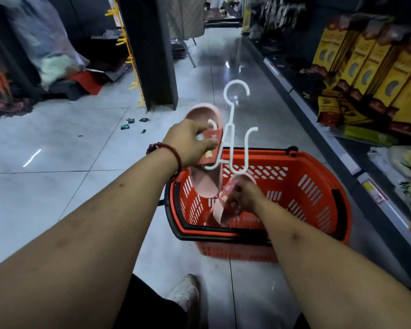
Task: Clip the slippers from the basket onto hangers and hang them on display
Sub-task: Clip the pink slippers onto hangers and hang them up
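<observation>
**Currently: one slipper at the hanger, the second below its free prong**

Head view (the only view). The left grip (190, 141) is closed around the red strap of the first slipper (207, 181), pressing it against the white hanger (233, 129). The left prong's curled tip shows just above the strap, so this slipper appears to be seated, though the strap hides the contact. Its long axis runs nearly upright in the picture, with the lower end hanging over the red basket (318, 186). The hanger's hook (236, 87) points up and away from the person.

The right grip (244, 198) is curled round the second slipper (220, 211) and holds it inside the basket's rim. This slipper is tilted, its long axis running from upper right to lower left.

The coming move turns on one relation. The free right prong (249, 138) stands almost directly above the right grip, apart from it, with the hanger's lower bend just beside the slipper's upper end. The right grip is the nearer one, and a lift with a turn of the strap toward the prong seems called for.

Count: two slippers, one hanger with two prongs, one basket, two grips. The basket stands on the tiled floor (57, 150), beside a shelf (292, 91) stacked with yellow boxes (365, 74). Whether more slippers lie under the right grip cannot be told.
</observation>
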